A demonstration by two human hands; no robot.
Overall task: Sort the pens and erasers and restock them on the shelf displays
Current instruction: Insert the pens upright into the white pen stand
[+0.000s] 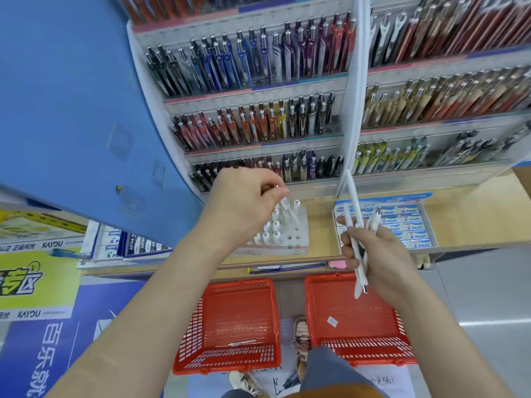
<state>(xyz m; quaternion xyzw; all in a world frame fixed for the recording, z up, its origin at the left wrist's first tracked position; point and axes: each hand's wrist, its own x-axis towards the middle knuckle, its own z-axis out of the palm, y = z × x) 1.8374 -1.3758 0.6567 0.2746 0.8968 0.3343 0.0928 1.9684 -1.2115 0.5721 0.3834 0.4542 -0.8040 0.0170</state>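
Note:
My left hand (244, 196) pinches one white pen (288, 212) by its upper end, its tip down over a white holder block (296, 235) with round holes. Several white pens stand in that block on the wooden counter. My right hand (376, 254) grips a bundle of white pens (356, 225), which stick out above and below my fist. A display box of blue-and-white Pilot erasers (413, 225) sits on the counter just behind my right hand.
Tiered racks full of pens (258, 122) rise behind the counter, split by a white divider (352, 110). Two red baskets stand on the floor below: the left (230, 326) holds one pen, the right (356, 317) holds one eraser (332, 321). A blue panel (71, 110) stands at left.

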